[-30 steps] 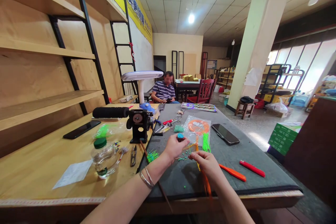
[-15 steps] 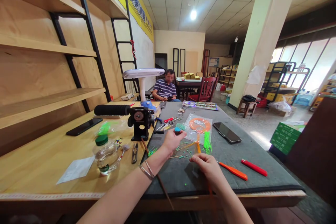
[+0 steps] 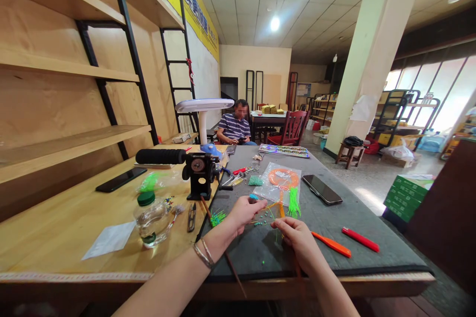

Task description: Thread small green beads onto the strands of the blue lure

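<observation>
My left hand is closed over the grey mat, and a small blue piece shows at its fingertips. My right hand pinches a thin green strand, whose upper end runs up toward the left fingertips. Small teal beads lie scattered on the mat between the hands. Just beyond them is a clear plastic bag with a coil of orange cord, beside a bundle of bright green strands. A heap of teal beads sits past my left hand.
A black hand-cranked device, a water bottle and thread snips stand or lie left. On the right are a phone, an orange-handled tool and a red tool. A person sits beyond the table.
My left hand has come down and nearer to me with the blue piece, closer to my right hand. The heap of teal beads is more exposed. The right hand has barely shifted.
</observation>
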{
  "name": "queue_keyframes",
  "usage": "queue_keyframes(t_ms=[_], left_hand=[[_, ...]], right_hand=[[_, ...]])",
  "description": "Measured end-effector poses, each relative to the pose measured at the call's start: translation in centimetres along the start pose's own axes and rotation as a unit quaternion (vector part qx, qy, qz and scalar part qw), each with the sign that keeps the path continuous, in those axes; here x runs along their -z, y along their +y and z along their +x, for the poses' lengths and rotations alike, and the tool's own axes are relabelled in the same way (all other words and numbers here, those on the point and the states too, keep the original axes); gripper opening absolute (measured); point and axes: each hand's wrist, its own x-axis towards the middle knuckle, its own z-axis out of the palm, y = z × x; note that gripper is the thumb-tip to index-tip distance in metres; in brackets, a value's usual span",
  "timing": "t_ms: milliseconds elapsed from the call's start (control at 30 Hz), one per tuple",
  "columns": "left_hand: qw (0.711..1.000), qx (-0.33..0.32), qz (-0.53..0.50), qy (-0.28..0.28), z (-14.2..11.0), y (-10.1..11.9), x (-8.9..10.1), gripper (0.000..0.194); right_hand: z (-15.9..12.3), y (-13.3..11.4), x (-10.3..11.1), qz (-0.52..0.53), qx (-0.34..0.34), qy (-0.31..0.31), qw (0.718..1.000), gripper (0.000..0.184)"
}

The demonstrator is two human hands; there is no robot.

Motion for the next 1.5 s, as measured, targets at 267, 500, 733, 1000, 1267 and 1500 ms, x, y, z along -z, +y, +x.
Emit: queue_keyframes(t_ms=[267,500,733,1000,1267,1500], left_hand=[[0.998,0.028,-0.046,-0.028,0.57,-0.18,0.1,0.044],[0.996,0.024,-0.07,-0.045,0.41,-0.17,0.19,0.052],[0.997,0.001,-0.072,-0.01,0.54,-0.23,-0.1,0.042],[0.994,-0.046,-0.087,0.041,0.53,-0.37,-0.28,0.032],[0.991,-0.062,-0.103,0.063,0.59,-0.32,-0.3,0.032],[0.992,-0.061,-0.098,0.057,0.47,-0.02,-0.11,0.033]], right_hand=[[0.18,0.23,0.03,-0.009,0.001,0.004,1.0,0.044],[-0.06,0.07,0.01,-0.015,-0.001,0.003,1.0,0.048],[-0.12,-0.15,-0.25,-0.009,0.002,0.006,1.0,0.044],[-0.36,-0.25,-0.58,-0.026,0.009,0.009,1.0,0.035],[-0.34,-0.3,-0.59,-0.036,0.023,0.002,0.999,0.034],[-0.35,-0.35,-0.42,-0.05,0.014,-0.011,0.999,0.034]])
